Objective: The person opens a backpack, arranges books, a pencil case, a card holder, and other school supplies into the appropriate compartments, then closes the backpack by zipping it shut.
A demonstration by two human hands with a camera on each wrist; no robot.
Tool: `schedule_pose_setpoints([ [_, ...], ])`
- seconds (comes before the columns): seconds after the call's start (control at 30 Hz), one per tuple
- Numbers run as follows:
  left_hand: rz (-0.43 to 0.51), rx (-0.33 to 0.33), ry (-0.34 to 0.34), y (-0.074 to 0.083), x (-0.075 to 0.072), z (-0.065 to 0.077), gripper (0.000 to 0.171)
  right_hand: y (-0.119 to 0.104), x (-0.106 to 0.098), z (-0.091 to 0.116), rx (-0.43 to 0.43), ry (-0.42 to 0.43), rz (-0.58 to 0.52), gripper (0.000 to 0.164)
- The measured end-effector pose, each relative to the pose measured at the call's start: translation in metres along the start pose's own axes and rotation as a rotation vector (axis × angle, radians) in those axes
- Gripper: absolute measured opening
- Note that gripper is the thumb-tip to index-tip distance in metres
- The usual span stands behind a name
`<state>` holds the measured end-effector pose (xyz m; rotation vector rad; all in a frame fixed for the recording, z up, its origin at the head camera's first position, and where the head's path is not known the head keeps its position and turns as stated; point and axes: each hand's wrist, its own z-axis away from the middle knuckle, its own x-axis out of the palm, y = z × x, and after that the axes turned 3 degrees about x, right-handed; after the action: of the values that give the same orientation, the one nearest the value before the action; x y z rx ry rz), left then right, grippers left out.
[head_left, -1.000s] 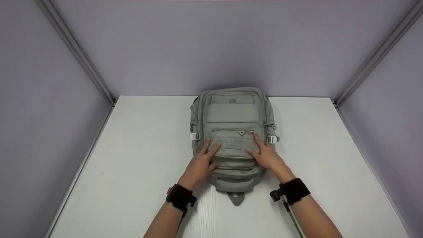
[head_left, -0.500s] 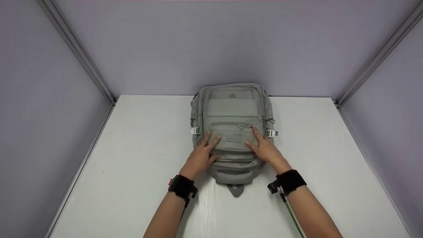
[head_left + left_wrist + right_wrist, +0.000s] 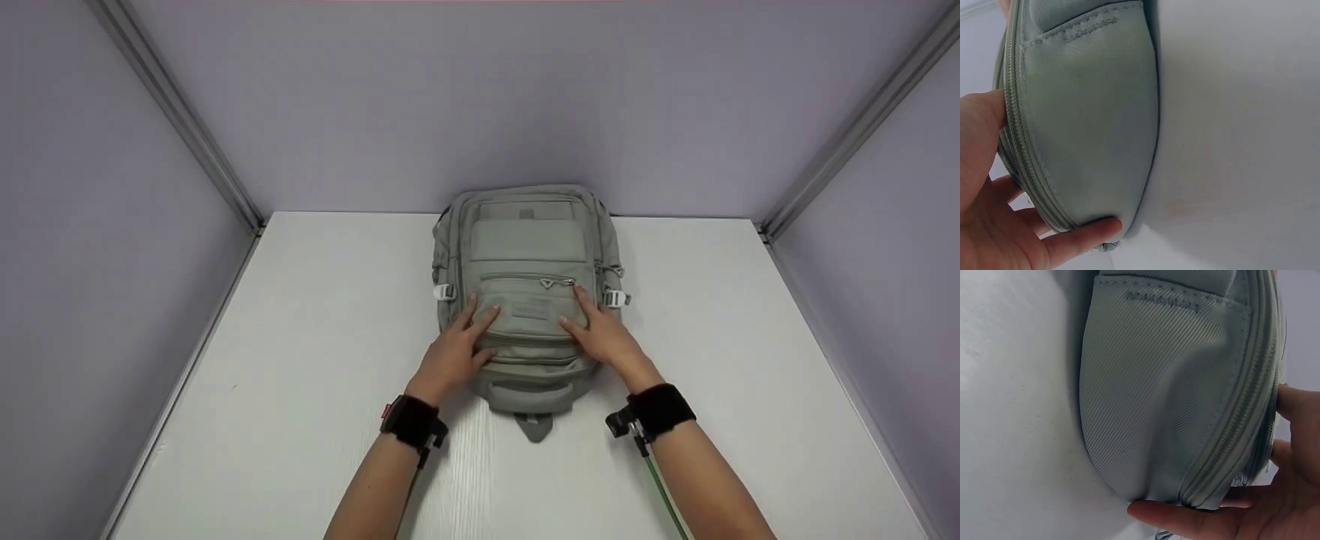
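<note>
A grey-green backpack (image 3: 529, 240) lies front side up on the white table (image 3: 315, 360), its carry handle (image 3: 531, 397) toward the person. My left hand (image 3: 448, 358) rests on its left side with fingers spread over the front. On the opposite side my right hand (image 3: 609, 341) rests likewise, its index fingertip right at the zipper pull (image 3: 570, 283) of the front pocket. In the left wrist view one finger (image 3: 1086, 236) lies straight along the bag's side panel (image 3: 1089, 124). The right wrist view shows a similar straight finger (image 3: 1185, 517) against the other side panel (image 3: 1129, 394).
The backpack's far end reaches the grey back wall (image 3: 360, 112). Grey side panels (image 3: 97, 262) enclose the table left and right. White buckles (image 3: 616, 298) sit on the bag's sides. Both wrists wear black camera straps (image 3: 660, 411), with a green cable (image 3: 664, 491) trailing from the right one.
The backpack has slid a little away from the person toward the back wall, both hands moving with it. Most of this came in the first half second; finger positions look the same.
</note>
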<state>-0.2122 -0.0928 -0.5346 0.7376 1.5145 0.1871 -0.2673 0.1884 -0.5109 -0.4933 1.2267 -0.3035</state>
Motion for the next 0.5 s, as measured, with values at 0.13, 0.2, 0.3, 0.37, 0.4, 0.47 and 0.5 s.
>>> schedule_pose_setpoints([
  [0.13, 0.003, 0.025, 0.025, -0.005, -0.007, 0.008, 0.062, 0.002, -0.004, 0.012, -0.003, 0.031, 0.031, 0.073],
  [0.2, 0.003, 0.043, 0.057, -0.01, -0.012, 0.014, 0.057, 0.005, -0.008, 0.02, 0.005, 0.064, 0.045, 0.071],
  [0.3, -0.021, 0.055, 0.134, -0.021, -0.022, 0.022, 0.049, 0.013, -0.017, 0.03, 0.005, 0.123, 0.047, 0.067],
  [0.37, -0.045, 0.042, 0.19, -0.031, -0.03, 0.029, 0.046, 0.021, -0.024, 0.035, -0.02, 0.15, 0.052, 0.063],
  [0.4, -0.061, 0.028, 0.213, -0.037, -0.034, 0.033, 0.045, 0.025, -0.027, 0.037, -0.038, 0.156, 0.059, 0.062],
  [0.47, -0.096, -0.01, 0.244, -0.049, -0.043, 0.04, 0.044, 0.035, -0.034, 0.041, -0.079, 0.161, 0.087, 0.059],
  [0.5, -0.119, -0.034, 0.251, -0.056, -0.048, 0.044, 0.044, 0.041, -0.037, 0.042, -0.094, 0.161, 0.108, 0.059],
])
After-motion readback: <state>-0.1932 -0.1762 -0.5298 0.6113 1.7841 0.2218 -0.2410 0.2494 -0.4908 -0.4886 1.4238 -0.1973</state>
